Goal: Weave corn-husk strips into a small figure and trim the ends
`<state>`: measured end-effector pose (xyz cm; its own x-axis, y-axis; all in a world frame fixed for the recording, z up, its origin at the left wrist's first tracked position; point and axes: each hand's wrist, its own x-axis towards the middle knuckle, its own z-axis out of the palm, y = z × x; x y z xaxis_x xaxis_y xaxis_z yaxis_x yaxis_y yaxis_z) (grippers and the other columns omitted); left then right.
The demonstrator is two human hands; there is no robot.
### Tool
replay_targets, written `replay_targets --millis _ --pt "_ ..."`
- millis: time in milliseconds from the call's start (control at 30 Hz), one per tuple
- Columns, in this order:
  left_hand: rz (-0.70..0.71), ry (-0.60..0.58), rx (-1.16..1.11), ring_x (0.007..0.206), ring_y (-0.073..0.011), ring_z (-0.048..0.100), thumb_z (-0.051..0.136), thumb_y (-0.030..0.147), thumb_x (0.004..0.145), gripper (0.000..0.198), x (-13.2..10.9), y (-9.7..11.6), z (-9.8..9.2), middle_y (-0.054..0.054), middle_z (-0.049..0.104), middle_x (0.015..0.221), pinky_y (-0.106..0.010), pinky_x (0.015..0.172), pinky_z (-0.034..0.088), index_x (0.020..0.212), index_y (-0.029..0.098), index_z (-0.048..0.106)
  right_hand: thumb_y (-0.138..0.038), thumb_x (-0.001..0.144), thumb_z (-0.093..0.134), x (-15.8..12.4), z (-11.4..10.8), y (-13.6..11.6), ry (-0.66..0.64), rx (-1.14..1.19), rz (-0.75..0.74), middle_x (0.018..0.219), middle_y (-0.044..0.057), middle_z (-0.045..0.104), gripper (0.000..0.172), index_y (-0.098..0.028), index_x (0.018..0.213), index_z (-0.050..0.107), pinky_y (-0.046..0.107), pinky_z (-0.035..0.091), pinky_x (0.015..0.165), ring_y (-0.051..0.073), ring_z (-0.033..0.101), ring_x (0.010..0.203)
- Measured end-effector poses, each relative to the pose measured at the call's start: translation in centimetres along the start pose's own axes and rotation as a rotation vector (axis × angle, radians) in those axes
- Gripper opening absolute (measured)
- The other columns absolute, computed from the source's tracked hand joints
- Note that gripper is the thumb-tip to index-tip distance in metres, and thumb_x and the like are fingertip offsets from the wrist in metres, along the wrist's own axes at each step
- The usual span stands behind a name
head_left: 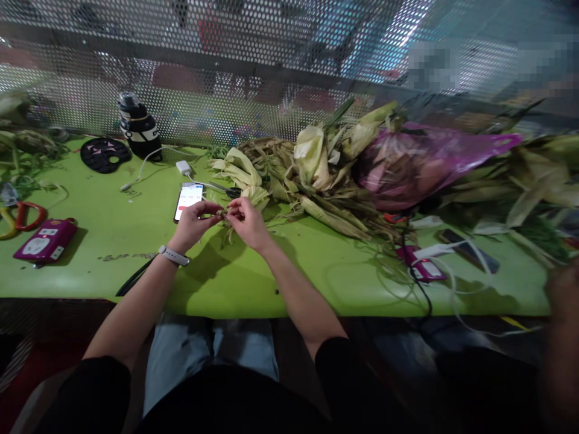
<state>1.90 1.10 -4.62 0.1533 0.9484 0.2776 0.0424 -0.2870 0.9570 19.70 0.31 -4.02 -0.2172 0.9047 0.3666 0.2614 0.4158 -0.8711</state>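
Above the green table (280, 274), my left hand (195, 223) and my right hand (248, 222) meet with fingers pinched together. Between the fingertips is a small piece of corn husk (222, 213), pale green and tan, with thin strands hanging below it. Fingers cover part of it, so its exact shape is unclear. A phone (189, 199) with a lit timer screen lies just behind my left hand. Dry corn husks (316, 160) are heaped behind and to the right of my right hand. My left wrist wears a watch with a light strap.
At the left are a purple socket block (46, 241), scissors (29, 216), a black palette-shaped mat (105, 155) and a black bottle (139, 128). A pink plastic bag (407, 163), a second socket block (423, 263) and loose cables lie right. Perforated metal panels (181, 78) stand behind.
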Motion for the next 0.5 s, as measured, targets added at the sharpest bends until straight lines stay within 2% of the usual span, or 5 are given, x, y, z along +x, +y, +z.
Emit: replay_targets --millis 133,233,367,500 --pt "0.101 -0.008 0.094 0.079 -0.0163 0.064 0.082 0.030 0.067 0.022 0.06 0.07 -0.08 -0.007 0.070 0.085 -0.034 0.076 0.056 0.086 0.019 0.077 -0.024 0.084 0.062 -0.03 -0.31 -0.18 -0.045 -0.031 0.008 0.085 0.002 0.066 0.020 -0.020 0.101 0.053 0.031 0.053 0.074 0.015 0.065 0.079" --pt "0.126 -0.006 0.082 0.080 -0.0163 0.062 0.083 0.027 0.066 0.020 0.05 0.31 -0.10 -0.006 0.067 0.083 -0.034 0.076 0.056 0.085 0.023 0.079 -0.022 0.084 0.062 -0.02 -0.21 0.00 -0.028 -0.053 0.004 0.087 0.002 0.067 0.020 -0.020 0.102 0.055 0.032 0.053 0.077 0.015 0.066 0.080" --pt "-0.024 -0.005 -0.112 0.086 -0.0163 0.063 0.077 0.024 0.070 0.014 -0.13 0.68 -0.12 -0.006 0.064 0.092 -0.035 0.083 0.057 0.084 0.021 0.080 -0.024 0.085 0.061 -0.01 0.10 0.43 0.018 -0.077 -0.025 0.089 0.004 0.068 0.020 -0.020 0.105 0.057 0.034 0.053 0.080 0.017 0.066 0.082" --pt "-0.136 0.016 -0.225 0.086 -0.0152 0.066 0.075 0.024 0.070 0.013 -0.26 0.88 -0.08 -0.007 0.064 0.095 -0.036 0.088 0.058 0.081 0.017 0.079 -0.023 0.087 0.058 0.00 0.04 0.68 -0.035 -0.077 -0.068 0.091 0.004 0.069 0.031 -0.021 0.118 0.057 0.035 0.054 0.082 0.017 0.066 0.081"
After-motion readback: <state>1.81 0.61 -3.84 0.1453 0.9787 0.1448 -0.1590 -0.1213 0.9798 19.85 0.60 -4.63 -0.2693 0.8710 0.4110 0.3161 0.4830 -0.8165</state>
